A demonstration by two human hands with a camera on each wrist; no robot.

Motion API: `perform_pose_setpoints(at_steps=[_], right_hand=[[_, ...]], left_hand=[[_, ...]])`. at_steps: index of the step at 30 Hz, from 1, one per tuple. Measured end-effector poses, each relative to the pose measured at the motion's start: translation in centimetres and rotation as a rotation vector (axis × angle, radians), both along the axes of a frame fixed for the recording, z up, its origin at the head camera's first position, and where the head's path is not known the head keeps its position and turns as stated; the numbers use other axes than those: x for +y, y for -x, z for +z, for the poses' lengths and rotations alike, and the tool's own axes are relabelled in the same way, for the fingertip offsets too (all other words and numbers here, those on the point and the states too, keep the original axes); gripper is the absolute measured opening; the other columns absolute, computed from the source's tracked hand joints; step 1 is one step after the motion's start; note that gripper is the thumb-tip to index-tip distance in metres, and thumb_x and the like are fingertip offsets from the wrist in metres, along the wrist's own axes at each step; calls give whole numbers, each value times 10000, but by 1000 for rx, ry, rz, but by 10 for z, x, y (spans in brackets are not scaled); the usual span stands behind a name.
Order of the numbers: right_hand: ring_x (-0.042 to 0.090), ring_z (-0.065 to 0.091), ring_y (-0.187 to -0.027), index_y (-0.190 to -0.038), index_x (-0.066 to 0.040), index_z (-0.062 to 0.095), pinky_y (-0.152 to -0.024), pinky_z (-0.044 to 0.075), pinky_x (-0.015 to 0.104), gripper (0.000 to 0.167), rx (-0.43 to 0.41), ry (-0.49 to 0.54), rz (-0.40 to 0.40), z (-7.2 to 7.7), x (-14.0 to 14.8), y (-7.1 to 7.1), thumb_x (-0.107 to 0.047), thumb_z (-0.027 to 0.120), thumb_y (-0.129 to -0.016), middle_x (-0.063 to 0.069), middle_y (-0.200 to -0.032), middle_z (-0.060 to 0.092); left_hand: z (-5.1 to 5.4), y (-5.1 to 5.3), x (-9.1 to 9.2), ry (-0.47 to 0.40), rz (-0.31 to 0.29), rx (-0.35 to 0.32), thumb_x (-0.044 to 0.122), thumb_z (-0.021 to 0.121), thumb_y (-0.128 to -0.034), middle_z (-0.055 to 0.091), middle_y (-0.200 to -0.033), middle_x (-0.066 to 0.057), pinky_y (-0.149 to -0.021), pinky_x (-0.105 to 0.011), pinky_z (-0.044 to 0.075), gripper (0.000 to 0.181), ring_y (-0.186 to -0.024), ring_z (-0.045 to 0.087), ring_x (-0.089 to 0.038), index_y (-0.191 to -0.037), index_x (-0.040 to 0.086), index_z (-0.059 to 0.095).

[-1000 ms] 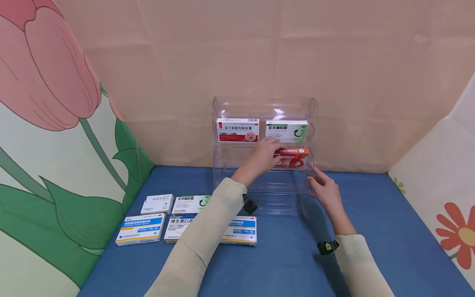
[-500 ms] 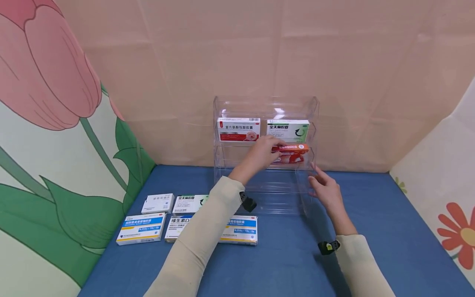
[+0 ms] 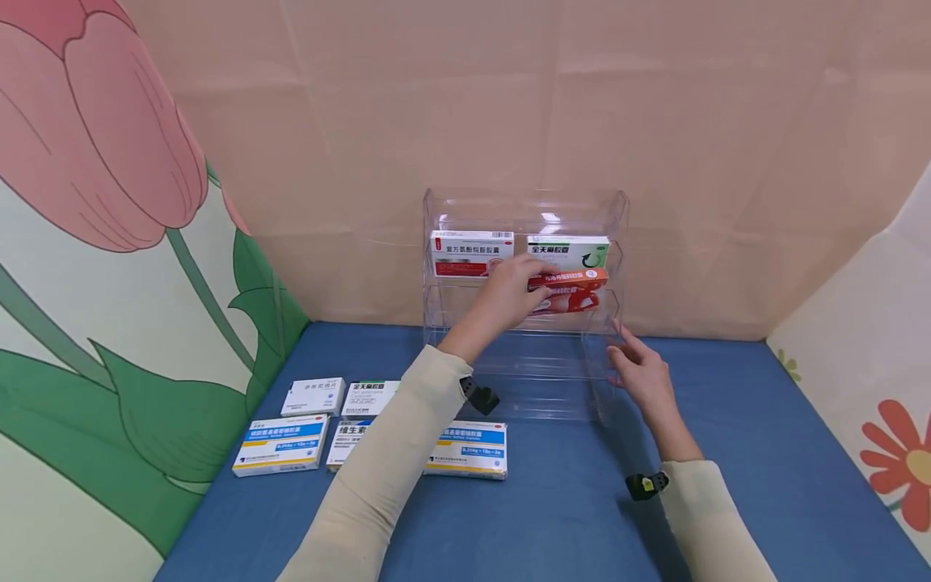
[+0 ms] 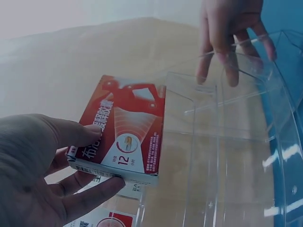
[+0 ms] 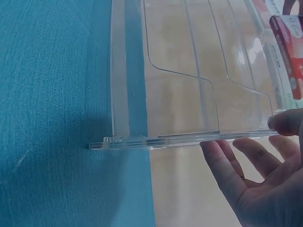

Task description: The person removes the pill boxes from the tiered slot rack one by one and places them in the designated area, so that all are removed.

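My left hand (image 3: 509,293) holds a red and white medicine box (image 3: 570,293), thumb on its front and fingers behind, as the left wrist view shows. The box is tilted in front of the clear plastic tiered rack (image 3: 534,368). At the rack's right side, my right hand (image 3: 643,376) grips the side panel (image 5: 189,140). In the right wrist view, its thumb lies on the inner side and its fingers on the outer side. Upright in the rack's second tier from the top stand a white and red medicine box (image 3: 469,252) and a white and green medicine box (image 3: 570,252), the latter partly covered.
Left of the rack, several medicine boxes lie on the blue cloth (image 3: 553,517): a small white box (image 3: 313,397), a white and green box (image 3: 369,398), a blue and white box (image 3: 280,444) and others. My left forearm partly covers some. A beige backdrop (image 3: 364,162) hangs behind.
My left hand has lifted the red box from the third tier, up and slightly toward me, its right end now tilted upward. The right hand stays at the rack's side.
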State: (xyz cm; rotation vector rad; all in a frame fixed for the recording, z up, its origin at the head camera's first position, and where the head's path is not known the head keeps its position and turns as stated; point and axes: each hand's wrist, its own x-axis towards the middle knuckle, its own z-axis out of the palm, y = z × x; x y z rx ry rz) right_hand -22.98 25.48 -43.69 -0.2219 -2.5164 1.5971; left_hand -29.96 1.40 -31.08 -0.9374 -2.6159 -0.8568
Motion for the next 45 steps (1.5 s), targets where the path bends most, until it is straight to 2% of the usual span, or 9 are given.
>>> perform_pose_setpoints(at_steps=[4, 9, 17, 23, 28, 34, 45], right_hand=[[386, 604, -1204, -1571, -345, 350, -840, 590, 432, 577, 25, 11, 5, -2, 1, 1, -412, 556, -1036, 187, -1451, 559], [408, 611, -1202, -1567, -358, 354, -843, 582, 455, 576, 28, 14, 1, -3, 3, 1, -428, 556, -1032, 185, -1454, 556], [425, 617, -1201, -1573, -355, 339, -837, 584, 460, 575, 17, 10, 0, -5, 3, 0, -406, 549, -1039, 204, -1461, 542], [411, 598, -1222, -1574, -383, 322, -857, 577, 459, 589, -15, 13, -13, -3, 1, 0, -431, 550, -1034, 200, -1486, 517], [406, 596, -1220, -1575, -375, 322, -844, 579, 447, 584, -13, 9, -19, -3, 0, -1, -410, 549, -1038, 213, -1485, 513], [415, 589, -1233, -1576, -375, 316, -848, 576, 442, 584, -15, 5, -19, -2, 1, -1, -401, 547, -1040, 224, -1488, 505], [410, 596, -1229, -1579, -346, 321, -841, 578, 438, 581, -20, 11, -14, -1, 2, -1, -323, 555, -1047, 221, -1478, 518]], left_hand=[[3, -2, -2, -8, -19, -11, 191, 737, -941, 643, -1329, -5, -1053, -335, 462, 361, -1246, 562, -164, -1299, 179, 692], [2, -7, -5, 13, -22, -61, 212, 730, -948, 619, -1364, -13, -1034, -343, 487, 378, -1240, 552, -169, -1322, 193, 679], [-10, -15, -8, -30, -23, -105, 229, 746, -936, 627, -1326, -12, -949, -329, 542, 383, -1173, 579, -158, -1313, 208, 688], [-15, -20, -9, -49, -37, -155, 219, 743, -938, 633, -1257, -13, -878, -306, 545, 355, -1079, 571, -143, -1290, 206, 696], [-19, -22, -11, -21, -51, -187, 210, 738, -940, 640, -1222, -4, -861, -276, 534, 334, -1046, 566, -128, -1272, 196, 705], [-26, -27, -15, 23, -43, -258, 226, 747, -934, 647, -1207, 0, -855, -282, 530, 347, -1052, 572, -132, -1278, 197, 705], [-42, -32, -19, 50, -81, -291, 195, 759, -923, 655, -1211, -12, -908, -300, 526, 342, -1100, 587, -152, -1262, 184, 715]])
